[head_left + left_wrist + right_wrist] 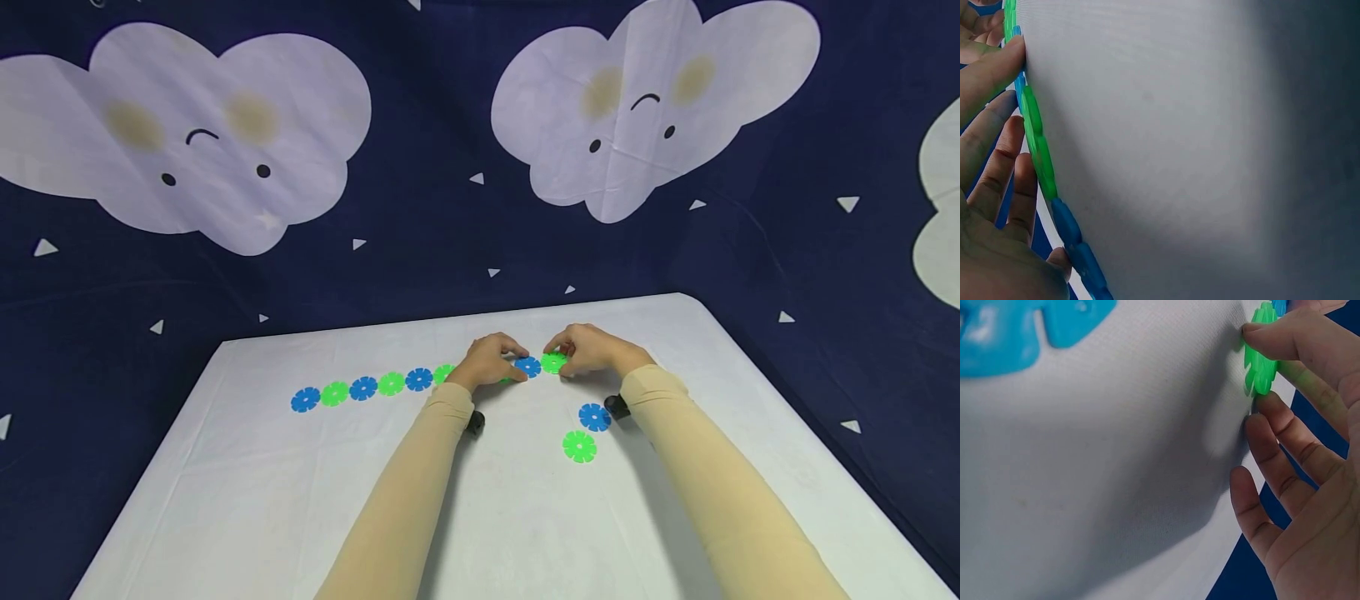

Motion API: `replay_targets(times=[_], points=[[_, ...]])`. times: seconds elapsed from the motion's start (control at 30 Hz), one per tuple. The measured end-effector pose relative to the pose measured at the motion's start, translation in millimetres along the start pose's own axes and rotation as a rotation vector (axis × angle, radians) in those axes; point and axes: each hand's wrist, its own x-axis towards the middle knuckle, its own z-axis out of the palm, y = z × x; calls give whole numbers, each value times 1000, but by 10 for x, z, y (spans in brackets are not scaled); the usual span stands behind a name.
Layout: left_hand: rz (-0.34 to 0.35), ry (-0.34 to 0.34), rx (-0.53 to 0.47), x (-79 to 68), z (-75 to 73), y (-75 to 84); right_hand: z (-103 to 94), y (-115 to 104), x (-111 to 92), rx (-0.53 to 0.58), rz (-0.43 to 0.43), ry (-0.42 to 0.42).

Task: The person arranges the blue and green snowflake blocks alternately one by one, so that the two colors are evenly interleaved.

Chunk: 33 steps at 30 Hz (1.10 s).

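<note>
My left hand [483, 362] pinches a blue notched plastic disc [529, 367] between thumb and forefinger, at the right part of a row of such discs. Just right of it, my right hand [595, 348] holds a green notched disc [553, 362] by its edges, thumb on the near side. These two discs lie edge to edge or nearly so. In the left wrist view, a green disc [1038, 144] runs along beneath the left fingers. The right wrist view shows the held green disc [1261, 356] edge-on at the thumb tip. Part of the row is hidden behind the left hand.
Leftward the row alternates blue and green, ending at a blue disc [305, 399]. A loose blue disc [595, 417] and a loose green disc [580, 447] lie nearer, by the right forearm. The white-covered table [247, 500] meets a dark blue cloth [420, 275] with clouds behind.
</note>
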Motion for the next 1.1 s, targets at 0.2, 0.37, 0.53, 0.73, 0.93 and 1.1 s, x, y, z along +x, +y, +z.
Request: replay_targets(times=[0.2,0.37,0.53,0.73,0.93,1.1], points=[[4,-1,1,3,-2,4,2,5,0,2,3,-3],[8,-1,5,4,-3,5,4,3,-6,7,4,-2],[8,-2,10,2,-2,10,11,6,-15,9,10,6],[11,-1,17,8,6,8,18,26,-17,3,4,21],[3,2,7,15,6,5,23,47,-31,13,-1,34],[2,4,16,28,17,-5,29,52,-47,26,-3,39]])
